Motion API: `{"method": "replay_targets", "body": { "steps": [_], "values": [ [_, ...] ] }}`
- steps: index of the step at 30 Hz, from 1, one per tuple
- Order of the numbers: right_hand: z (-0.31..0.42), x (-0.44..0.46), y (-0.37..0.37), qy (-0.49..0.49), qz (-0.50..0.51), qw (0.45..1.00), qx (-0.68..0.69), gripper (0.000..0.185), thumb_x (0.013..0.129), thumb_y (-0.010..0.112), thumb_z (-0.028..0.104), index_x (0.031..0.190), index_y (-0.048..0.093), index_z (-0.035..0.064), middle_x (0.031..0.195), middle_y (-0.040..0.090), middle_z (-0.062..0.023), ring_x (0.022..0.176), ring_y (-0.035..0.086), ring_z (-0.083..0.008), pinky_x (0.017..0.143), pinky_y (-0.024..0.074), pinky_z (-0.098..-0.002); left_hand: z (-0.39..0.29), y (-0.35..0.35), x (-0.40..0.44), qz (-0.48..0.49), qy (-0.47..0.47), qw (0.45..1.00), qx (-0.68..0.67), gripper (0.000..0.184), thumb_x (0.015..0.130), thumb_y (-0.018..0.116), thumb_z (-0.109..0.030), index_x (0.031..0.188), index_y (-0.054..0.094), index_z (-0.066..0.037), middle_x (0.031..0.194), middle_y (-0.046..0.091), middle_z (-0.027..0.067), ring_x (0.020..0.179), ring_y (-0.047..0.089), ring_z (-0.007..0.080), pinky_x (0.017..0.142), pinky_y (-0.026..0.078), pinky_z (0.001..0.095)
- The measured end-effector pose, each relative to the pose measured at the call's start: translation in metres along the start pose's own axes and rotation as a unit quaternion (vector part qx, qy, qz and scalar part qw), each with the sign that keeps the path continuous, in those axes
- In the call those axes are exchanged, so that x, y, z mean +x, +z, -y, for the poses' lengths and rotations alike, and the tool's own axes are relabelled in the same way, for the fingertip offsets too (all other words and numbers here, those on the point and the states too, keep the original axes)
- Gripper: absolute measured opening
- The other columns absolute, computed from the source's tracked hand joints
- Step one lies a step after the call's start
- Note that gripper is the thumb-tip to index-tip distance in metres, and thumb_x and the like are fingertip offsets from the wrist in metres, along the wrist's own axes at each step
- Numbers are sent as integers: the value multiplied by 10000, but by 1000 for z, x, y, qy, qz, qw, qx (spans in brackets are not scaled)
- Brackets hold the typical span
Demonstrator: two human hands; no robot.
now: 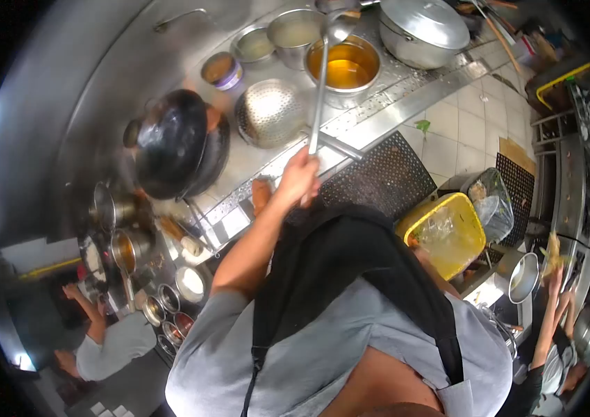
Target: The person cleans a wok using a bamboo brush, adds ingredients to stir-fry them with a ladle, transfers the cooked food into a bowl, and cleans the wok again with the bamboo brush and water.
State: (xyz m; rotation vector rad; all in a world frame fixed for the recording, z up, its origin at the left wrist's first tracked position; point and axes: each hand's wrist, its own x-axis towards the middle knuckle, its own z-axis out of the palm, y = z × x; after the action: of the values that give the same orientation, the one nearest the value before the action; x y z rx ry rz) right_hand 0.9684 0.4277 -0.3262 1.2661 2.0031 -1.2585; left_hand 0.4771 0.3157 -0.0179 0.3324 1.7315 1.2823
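Note:
My left hand is wrapped round the handle of a long metal ladle. The ladle's bowl is over the far rim of a steel pot of amber liquid. Close by lies a perforated metal skimmer, its handle passing under the ladle's shaft. A dark wok sits to the left of the skimmer. My right arm hangs low beside the black apron, close to a yellow tub. The fingers of that hand are mostly hidden, so its grip does not show.
Behind the pot stand two metal pans and a large lidded pot. A purple-banded tin is near the wok. Black perforated mats lie on the tiled floor. Co-workers' arms show at lower left and right.

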Motion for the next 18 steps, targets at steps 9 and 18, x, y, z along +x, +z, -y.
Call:
{"method": "replay_targets", "body": {
  "steps": [9, 18],
  "values": [
    [72, 64, -32, 41, -18, 960, 276, 235, 920, 614, 206, 1056, 664, 23, 746, 673, -86, 519, 622, -180, 458, 502, -308, -29, 7, -24, 6, 14, 996, 92, 589, 912, 494, -55, 1492, 407, -106, 758, 536, -4, 452, 494, 87, 406, 418, 257],
    [79, 52, 2, 72, -14, 964, 257, 240, 913, 612, 185, 1079, 665, 20, 773, 691, -87, 540, 641, -175, 456, 504, -311, -27, -7, -23, 58, -14, 992, -109, 505, 953, 491, -80, 1452, 417, -95, 754, 514, 11, 445, 470, 96, 381, 408, 259]
  ]
}}
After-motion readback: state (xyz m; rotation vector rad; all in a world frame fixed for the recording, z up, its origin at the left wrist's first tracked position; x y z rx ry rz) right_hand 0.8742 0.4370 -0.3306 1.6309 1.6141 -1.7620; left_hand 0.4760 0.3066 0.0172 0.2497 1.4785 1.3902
